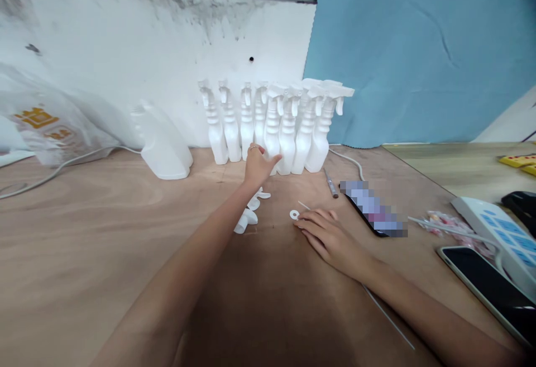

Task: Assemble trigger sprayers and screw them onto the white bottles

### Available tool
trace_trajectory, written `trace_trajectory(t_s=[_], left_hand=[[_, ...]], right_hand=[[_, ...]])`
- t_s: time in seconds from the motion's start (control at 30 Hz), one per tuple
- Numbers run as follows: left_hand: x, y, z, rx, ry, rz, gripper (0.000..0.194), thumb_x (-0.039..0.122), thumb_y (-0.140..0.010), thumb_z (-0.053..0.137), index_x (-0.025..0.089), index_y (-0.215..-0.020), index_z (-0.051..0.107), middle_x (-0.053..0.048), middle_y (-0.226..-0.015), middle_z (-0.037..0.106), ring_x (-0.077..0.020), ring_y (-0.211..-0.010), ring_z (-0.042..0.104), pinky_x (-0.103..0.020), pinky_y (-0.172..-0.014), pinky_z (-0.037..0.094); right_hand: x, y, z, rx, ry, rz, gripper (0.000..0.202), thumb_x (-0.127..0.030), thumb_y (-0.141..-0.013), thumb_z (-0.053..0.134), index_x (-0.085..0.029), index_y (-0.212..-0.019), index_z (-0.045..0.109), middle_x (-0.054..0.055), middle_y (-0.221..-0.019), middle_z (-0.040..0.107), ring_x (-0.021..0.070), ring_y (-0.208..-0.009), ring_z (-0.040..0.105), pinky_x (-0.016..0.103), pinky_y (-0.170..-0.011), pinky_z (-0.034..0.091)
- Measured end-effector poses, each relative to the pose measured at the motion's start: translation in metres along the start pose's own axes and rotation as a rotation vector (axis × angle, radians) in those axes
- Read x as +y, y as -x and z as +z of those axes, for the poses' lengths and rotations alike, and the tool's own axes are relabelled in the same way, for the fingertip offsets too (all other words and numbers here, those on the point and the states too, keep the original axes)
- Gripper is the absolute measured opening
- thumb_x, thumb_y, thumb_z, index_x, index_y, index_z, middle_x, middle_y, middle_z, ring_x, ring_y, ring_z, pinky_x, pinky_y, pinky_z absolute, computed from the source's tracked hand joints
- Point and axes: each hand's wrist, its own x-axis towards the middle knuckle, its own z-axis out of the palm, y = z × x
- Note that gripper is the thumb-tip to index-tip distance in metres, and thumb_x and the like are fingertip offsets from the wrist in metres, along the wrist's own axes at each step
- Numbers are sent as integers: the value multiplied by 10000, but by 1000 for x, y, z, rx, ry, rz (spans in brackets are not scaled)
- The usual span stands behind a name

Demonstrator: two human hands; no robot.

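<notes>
Several white spray bottles with trigger heads stand in a row against the wall. My left hand reaches to the front of the row, thumb and fingers apart, and no object shows in it. Below it, partly behind my left forearm, lie white trigger parts. My right hand rests palm down on the wooden table, fingers spread. A small white ring lies at its fingertips. A thin white tube passes beneath the right hand and forearm.
A headless white bottle stands at left, near a plastic bag and a cable. On the right are a pen, a phone, another phone, a power strip and pink wrapped pieces.
</notes>
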Motion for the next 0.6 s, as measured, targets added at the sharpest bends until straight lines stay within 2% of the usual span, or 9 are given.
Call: trace_trajectory(t_s=[0.07,0.17,0.3,0.4,0.5,0.6], left_hand=[[-2,3,-9,-63,-3,4,392,369,-792,737,172,-990,462,-70,-1005,594,-182,-890,616,-331,-809,482],[-5,19,-32,-180,-29,34,310,338,-819,683,167,-1020,518,-64,-991,643,-168,-813,636,-322,-776,499],[-11,62,-76,-298,-119,89,246,386,-824,633,183,-961,609,-60,-973,674,-201,-816,643,-341,-758,504],[-22,99,-106,-318,-205,142,292,461,-836,605,195,-952,638,-70,-989,679,-265,-987,621,-392,-864,481],[-39,126,-129,-310,-418,399,288,446,-917,510,212,-1051,611,-70,-1099,660,-269,-1059,592,-437,-931,438],[-51,138,-144,-375,-495,652,237,353,-937,518,214,-1120,576,-81,-1168,638,-252,-1061,589,-465,-990,389]], right_hand=[[-1,0,-1,-6,-7,14,275,-136,-1000,429,-210,-1196,607,103,-1147,667,252,-1095,575,411,-903,396],[-1,0,-3,-3,-18,26,259,-136,-997,433,-204,-1170,612,103,-1127,672,256,-1098,569,412,-901,397],[-1,0,-2,6,-27,49,276,-154,-993,434,-221,-1201,604,106,-1130,664,253,-1052,581,423,-894,409],[-1,0,-1,15,-24,94,294,-156,-975,458,-223,-1231,586,114,-1141,645,263,-1058,575,431,-889,415],[-2,1,-2,18,-27,123,232,-163,-964,487,-219,-1150,613,106,-1102,645,267,-1044,566,440,-893,415],[-3,0,-4,14,-58,131,186,-148,-956,501,-217,-1080,621,94,-1067,645,262,-1035,563,439,-909,414]])
